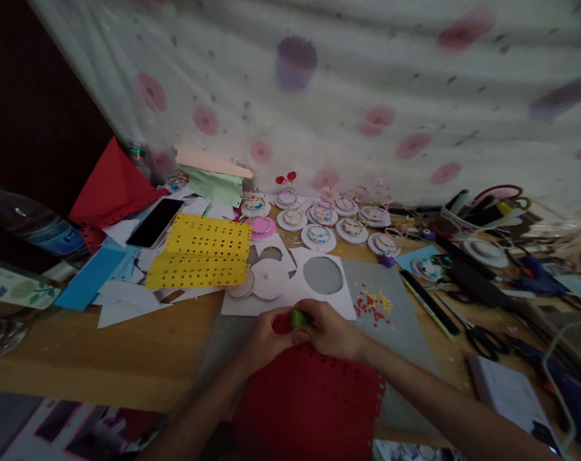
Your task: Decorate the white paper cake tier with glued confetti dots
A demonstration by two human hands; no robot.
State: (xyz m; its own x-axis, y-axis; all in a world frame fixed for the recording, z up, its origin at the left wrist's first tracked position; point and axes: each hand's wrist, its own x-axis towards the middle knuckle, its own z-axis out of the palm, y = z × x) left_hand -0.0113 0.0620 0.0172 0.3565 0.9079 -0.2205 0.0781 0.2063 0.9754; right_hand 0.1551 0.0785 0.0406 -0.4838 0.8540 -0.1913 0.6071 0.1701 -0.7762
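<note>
My left hand (265, 340) is closed on the edge of a sheet of red paper (310, 403), which hangs toward me over the table's front edge and has rows of small punched holes. Closed around a small green hole punch (297, 318) is my right hand (333, 330), at the upper edge of that sheet. My fingers hide most of the punch. Beyond the hands lie white paper (322, 307) with round cut-outs and white paper discs (267, 280). Tiny red and yellow paper dots (374, 304) are scattered to the right on a grey mat (410, 333).
Several small decorated white hats (319, 237) stand at the back. At left are punched yellow paper (199, 253), a phone (155, 222) and a water bottle (36, 221). Scissors (485, 339), a cutter (429, 304) and a pen-filled container (463, 224) are at right.
</note>
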